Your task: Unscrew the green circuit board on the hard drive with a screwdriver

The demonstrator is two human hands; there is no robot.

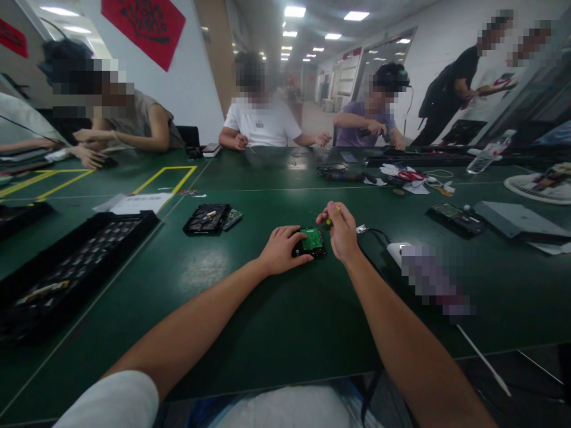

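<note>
My left hand (282, 248) lies over the left side of a black hard drive (317, 252), its thumb along the near edge and its fingers across the top. The drive rests flat on the table with a green circuit board (313, 239) facing up. Just right of and above the drive, my right hand (342, 233) is closed around a small screwdriver (329, 222) with yellow on its handle. Much of the tool is hidden by my fingers, and I cannot tell whether its tip touches the drive.
Left of my hands are a black drive casing (206, 219) and a loose circuit board (233, 219). A long black tray (84, 261) stands further left. To the right are a cable (377, 230), a grey box (520, 219) and a water bottle (491, 152). Several people sit opposite.
</note>
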